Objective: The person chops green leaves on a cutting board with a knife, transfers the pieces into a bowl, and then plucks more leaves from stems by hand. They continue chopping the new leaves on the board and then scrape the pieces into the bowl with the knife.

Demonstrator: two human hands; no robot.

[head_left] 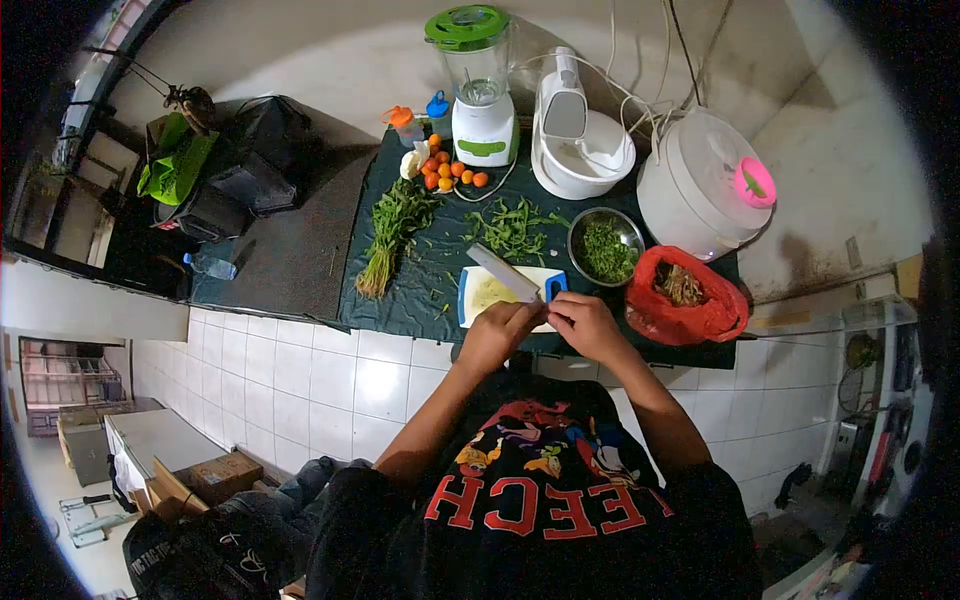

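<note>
A knife (503, 273) with a broad blade points up and left over a white cutting board (530, 272) with blue ends. My right hand (585, 325) is closed at the knife's lower end, where the handle is hidden. My left hand (497, 334) is closed beside it at the board's near edge, fingertips close to the right ones; anything in them is too small to make out. Loose green leaves (515, 226) lie beyond the board. To the right stands a metal bowl (606, 247) of chopped greens. A bundle of leafy stems (393, 240) lies to the left.
Small tomatoes (447, 170) sit in front of a blender (484, 100). A stand mixer (580, 140) and a white rice cooker (705, 180) stand at the back right. A red plastic bag (685, 300) rests at the right edge. Another person's dark clothing (220, 545) shows lower left.
</note>
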